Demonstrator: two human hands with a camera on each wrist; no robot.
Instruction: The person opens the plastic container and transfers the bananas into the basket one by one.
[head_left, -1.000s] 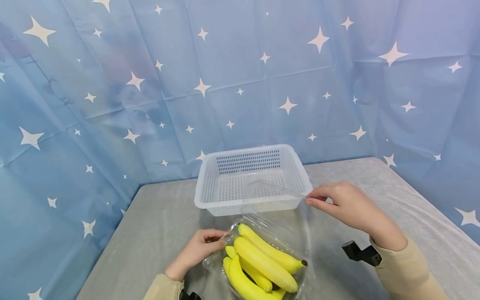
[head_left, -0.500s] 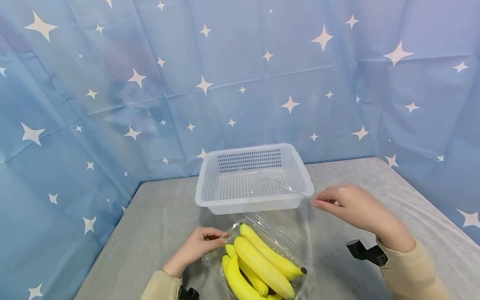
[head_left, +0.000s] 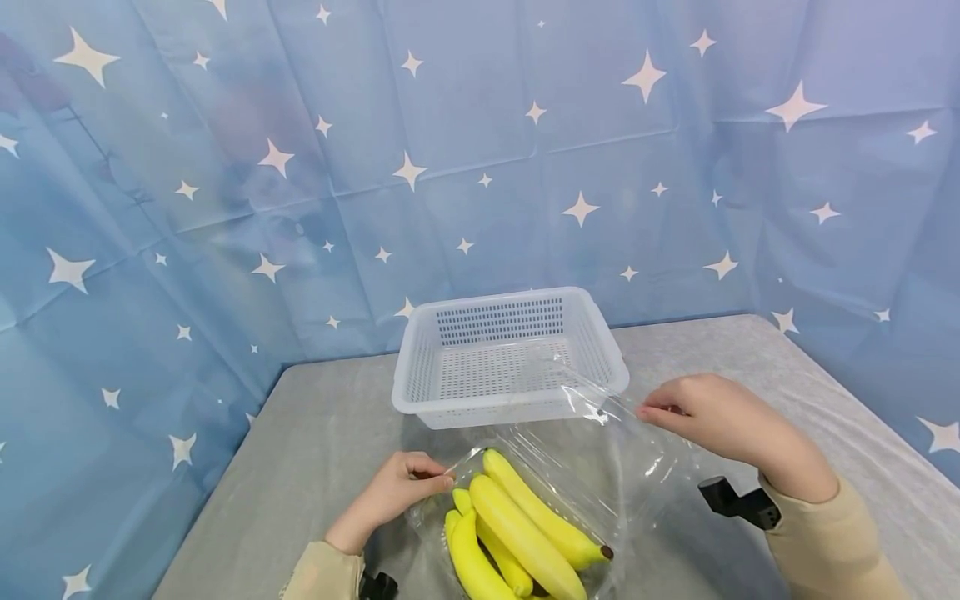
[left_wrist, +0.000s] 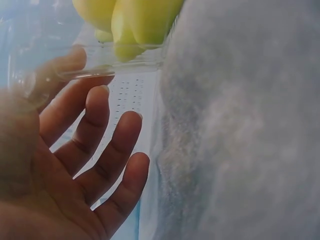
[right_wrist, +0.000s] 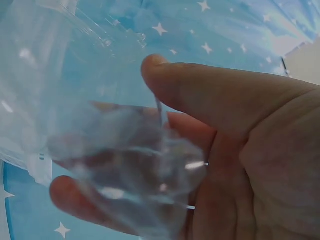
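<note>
Two hands are on one clear plastic clamshell (head_left: 570, 467), and both of them are yours. Your left hand (head_left: 393, 496) sits at the near left corner of the box, thumb and forefinger pinching its transparent rim; from the left wrist view the other fingers (left_wrist: 100, 130) lie loosely spread under the plastic edge, with the yellow fruit just above them. Your right hand (head_left: 712, 417) is lifted off to the right, thumb and fingers nipped together on the edge of the clear lid (head_left: 622, 433), which stands raised and tilted away from the base; the right wrist view shows the crinkled film caught between your thumb (right_wrist: 200, 95) and the fingers behind it. Inside the open base lies a bunch of bananas (head_left: 517, 533), bright yellow, their dark tips pointing to the right. The box rests on the grey table (head_left: 315, 450) close to your body, between your two forearms. Just behind it, nearly touching the raised lid, stands a white perforated basket (head_left: 510, 358). Beyond the table hangs a blue backdrop (head_left: 480, 150) printed with white stars, wrapping round on both sides.
</note>
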